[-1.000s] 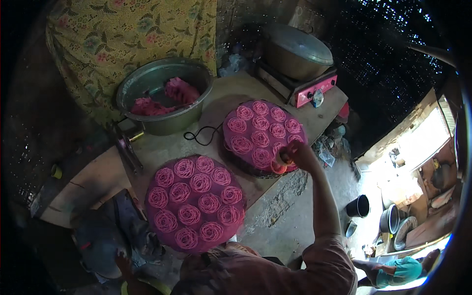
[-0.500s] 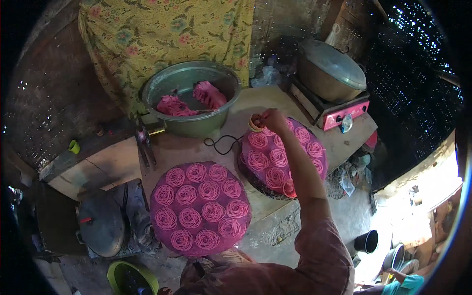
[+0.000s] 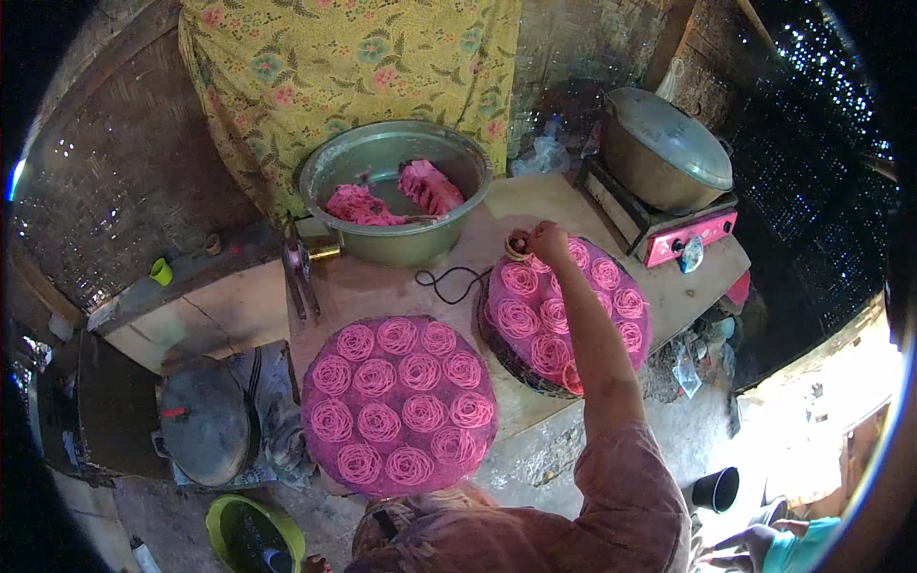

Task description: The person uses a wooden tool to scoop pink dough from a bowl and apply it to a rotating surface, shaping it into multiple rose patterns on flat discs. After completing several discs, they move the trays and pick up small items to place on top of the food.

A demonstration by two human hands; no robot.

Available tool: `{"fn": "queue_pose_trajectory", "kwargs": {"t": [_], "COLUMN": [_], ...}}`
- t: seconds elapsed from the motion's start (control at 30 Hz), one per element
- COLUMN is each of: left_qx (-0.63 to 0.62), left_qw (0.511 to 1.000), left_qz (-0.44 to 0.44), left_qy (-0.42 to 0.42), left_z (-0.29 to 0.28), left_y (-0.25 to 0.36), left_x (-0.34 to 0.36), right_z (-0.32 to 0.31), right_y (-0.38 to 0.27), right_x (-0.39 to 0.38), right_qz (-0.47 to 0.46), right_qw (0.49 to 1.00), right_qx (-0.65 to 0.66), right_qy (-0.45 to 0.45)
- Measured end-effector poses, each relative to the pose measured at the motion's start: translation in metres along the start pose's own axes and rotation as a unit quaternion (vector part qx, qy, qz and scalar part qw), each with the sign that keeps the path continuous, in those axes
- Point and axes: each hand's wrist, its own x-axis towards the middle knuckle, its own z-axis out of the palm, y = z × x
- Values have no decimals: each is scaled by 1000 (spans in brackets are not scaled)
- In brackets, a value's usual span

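Observation:
My right hand reaches to the far edge of the right round purple tray. Its fingers close at a small tan ring-shaped thing, partly hidden by the hand. Coiled nests of pink noodle strands cover that tray, and my forearm crosses over some of them. One redder piece lies at its near edge. Closer to my body, a second round purple tray bears similar nests in rows. What looks like my left hand shows barely at the bottom edge, its fingers unclear.
A green basin with pink dough lumps stands behind the trays. A metal press-like tool is left of it. Back right, a lidded pot sits on a stove. Another person's teal-clothed body appears lower right.
The whole view has shifted, moving the scene slightly to the right. My right hand stays at the tan ring by the right tray's far edge.

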Motion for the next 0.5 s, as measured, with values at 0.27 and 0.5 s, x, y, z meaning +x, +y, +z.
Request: {"fn": "queue_pose_trajectory", "kwargs": {"t": [0.27,0.5], "left_qx": [0,6], "left_qw": [1000,1000], "left_qz": [10,17], "left_qy": [-1,-5], "left_z": [-1,-3], "left_y": [5,12], "left_x": [11,18], "right_z": [0,-4], "right_y": [3,4], "right_x": [0,-5], "right_qz": [58,76], "right_qw": [997,993], "right_qx": [51,94], "right_qy": [-12,11]}}
